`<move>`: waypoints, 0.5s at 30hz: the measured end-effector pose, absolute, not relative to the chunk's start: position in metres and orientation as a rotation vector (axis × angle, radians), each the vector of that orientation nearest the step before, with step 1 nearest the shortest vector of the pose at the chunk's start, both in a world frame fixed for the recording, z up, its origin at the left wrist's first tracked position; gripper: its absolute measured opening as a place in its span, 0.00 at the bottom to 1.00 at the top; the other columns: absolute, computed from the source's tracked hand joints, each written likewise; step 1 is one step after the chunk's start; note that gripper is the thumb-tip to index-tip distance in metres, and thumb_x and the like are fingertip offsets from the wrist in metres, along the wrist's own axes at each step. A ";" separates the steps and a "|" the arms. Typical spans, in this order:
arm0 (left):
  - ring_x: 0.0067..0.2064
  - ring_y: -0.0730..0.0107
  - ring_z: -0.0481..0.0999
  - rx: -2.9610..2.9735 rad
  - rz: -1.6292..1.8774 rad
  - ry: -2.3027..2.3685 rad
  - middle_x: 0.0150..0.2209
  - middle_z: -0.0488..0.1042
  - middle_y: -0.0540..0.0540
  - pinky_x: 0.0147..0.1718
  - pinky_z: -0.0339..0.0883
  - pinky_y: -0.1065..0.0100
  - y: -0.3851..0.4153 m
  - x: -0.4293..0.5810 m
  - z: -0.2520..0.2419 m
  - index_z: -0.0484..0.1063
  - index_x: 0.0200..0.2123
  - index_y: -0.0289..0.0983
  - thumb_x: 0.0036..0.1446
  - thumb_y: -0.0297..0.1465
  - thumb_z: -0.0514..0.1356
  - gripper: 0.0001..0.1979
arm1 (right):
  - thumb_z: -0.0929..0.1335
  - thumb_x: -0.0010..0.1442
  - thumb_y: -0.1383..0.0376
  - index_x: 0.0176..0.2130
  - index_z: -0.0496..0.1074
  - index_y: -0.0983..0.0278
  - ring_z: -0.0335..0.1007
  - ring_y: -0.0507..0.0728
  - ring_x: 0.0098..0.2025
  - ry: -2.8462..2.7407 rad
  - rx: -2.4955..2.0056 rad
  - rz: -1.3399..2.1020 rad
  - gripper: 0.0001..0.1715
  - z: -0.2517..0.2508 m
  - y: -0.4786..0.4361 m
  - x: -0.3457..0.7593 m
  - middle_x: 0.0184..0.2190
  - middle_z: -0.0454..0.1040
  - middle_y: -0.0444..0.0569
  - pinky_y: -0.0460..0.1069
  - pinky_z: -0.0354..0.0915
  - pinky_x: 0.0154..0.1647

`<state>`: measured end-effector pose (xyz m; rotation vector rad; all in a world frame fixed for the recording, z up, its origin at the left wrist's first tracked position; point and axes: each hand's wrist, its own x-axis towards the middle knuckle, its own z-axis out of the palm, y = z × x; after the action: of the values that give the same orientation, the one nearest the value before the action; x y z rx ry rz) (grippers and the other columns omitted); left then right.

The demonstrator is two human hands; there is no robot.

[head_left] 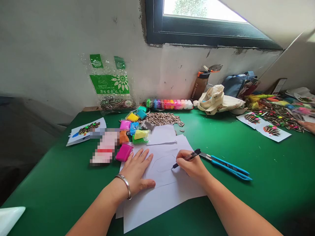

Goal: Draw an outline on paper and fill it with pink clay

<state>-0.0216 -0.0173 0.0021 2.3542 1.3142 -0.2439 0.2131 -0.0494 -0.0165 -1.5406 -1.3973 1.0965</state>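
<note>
My right hand (190, 164) is closed around a black pen (188, 157), its tip touching a small sheet of white paper (163, 178). A thin, rounded outline is drawn on that sheet. Flat on the sheet's left side lies my left hand (137, 170), fingers spread, with a silver bracelet at the wrist. Larger white sheets (157, 203) lie underneath. By my left fingertips is a magenta clay packet (123, 152), and several packets in other colours sit behind it. To the right of my right hand lies a blue utility knife (226, 165).
A pile of sunflower seeds (161, 118) lies behind the papers, near a clear seed bag (113, 85). Picture cards (86, 131) are at left. A brown bottle (200, 85) and cloth bag (216, 100) stand by the wall. Another person's hand (307, 126) is at far right.
</note>
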 end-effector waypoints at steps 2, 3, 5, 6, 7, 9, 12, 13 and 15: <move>0.67 0.53 0.37 2.360 -0.243 1.313 0.67 0.40 0.46 0.63 0.34 0.48 -0.017 -0.022 0.002 0.49 0.64 0.43 0.46 0.49 0.61 0.45 | 0.61 0.45 0.69 0.18 0.62 0.63 0.49 0.48 0.19 -1.378 -1.552 1.096 0.07 -0.016 -0.049 0.214 0.16 0.55 0.38 0.45 0.45 0.18; 0.67 0.53 0.37 2.362 -0.242 1.312 0.67 0.40 0.46 0.63 0.34 0.48 -0.018 -0.022 0.002 0.49 0.64 0.43 0.46 0.49 0.61 0.45 | 0.61 0.45 0.69 0.18 0.61 0.63 0.50 0.48 0.19 -1.376 -1.553 1.087 0.07 -0.016 -0.049 0.215 0.16 0.55 0.39 0.45 0.45 0.18; 0.67 0.53 0.37 2.363 -0.241 1.312 0.67 0.40 0.46 0.63 0.34 0.48 -0.018 -0.022 0.002 0.49 0.64 0.43 0.46 0.49 0.61 0.45 | 0.61 0.45 0.69 0.18 0.61 0.63 0.50 0.48 0.19 -1.380 -1.550 1.058 0.07 -0.016 -0.049 0.216 0.16 0.55 0.39 0.45 0.46 0.19; 0.67 0.53 0.37 2.362 -0.243 1.313 0.67 0.40 0.46 0.63 0.33 0.48 -0.018 -0.022 0.003 0.49 0.64 0.43 0.46 0.49 0.61 0.45 | 0.61 0.45 0.69 0.17 0.61 0.63 0.50 0.49 0.20 -1.384 -1.548 1.038 0.08 -0.016 -0.048 0.217 0.16 0.55 0.39 0.45 0.46 0.20; 0.67 0.54 0.37 2.361 -0.247 1.314 0.67 0.40 0.46 0.63 0.34 0.48 -0.018 -0.021 0.003 0.49 0.64 0.43 0.46 0.49 0.61 0.45 | 0.61 0.45 0.69 0.17 0.61 0.63 0.51 0.49 0.21 -1.387 -1.547 1.015 0.08 -0.017 -0.047 0.218 0.16 0.56 0.40 0.46 0.47 0.21; 0.67 0.54 0.37 2.360 -0.257 1.315 0.67 0.40 0.46 0.63 0.34 0.48 -0.018 -0.021 0.004 0.49 0.64 0.43 0.46 0.49 0.61 0.45 | 0.60 0.46 0.69 0.17 0.61 0.63 0.52 0.50 0.22 -1.394 -1.550 0.965 0.08 -0.018 -0.046 0.221 0.17 0.56 0.40 0.46 0.48 0.22; 0.67 0.54 0.37 2.363 -0.269 1.315 0.67 0.40 0.46 0.63 0.34 0.48 -0.018 -0.021 0.005 0.49 0.64 0.43 0.46 0.49 0.61 0.45 | 0.61 0.46 0.69 0.17 0.61 0.63 0.51 0.50 0.23 -1.400 -1.557 0.913 0.08 -0.020 -0.043 0.226 0.16 0.57 0.40 0.46 0.48 0.23; 0.67 0.54 0.37 2.364 -0.270 1.314 0.67 0.40 0.46 0.63 0.34 0.48 -0.018 -0.021 0.005 0.49 0.64 0.43 0.46 0.49 0.61 0.45 | 0.61 0.46 0.68 0.17 0.61 0.63 0.51 0.50 0.22 -1.400 -1.558 0.903 0.08 -0.020 -0.042 0.227 0.16 0.56 0.40 0.46 0.47 0.23; 0.67 0.54 0.37 2.368 -0.268 1.315 0.67 0.41 0.46 0.63 0.34 0.48 -0.019 -0.022 0.004 0.49 0.64 0.43 0.46 0.49 0.61 0.45 | 0.61 0.46 0.68 0.17 0.61 0.63 0.50 0.50 0.22 -1.393 -1.561 0.888 0.08 -0.020 -0.041 0.229 0.16 0.56 0.40 0.46 0.47 0.22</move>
<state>-0.0217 -0.0185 0.0041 2.3680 1.3149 -0.2679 0.2292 -0.0408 -0.0199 -1.5606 -1.3928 0.8882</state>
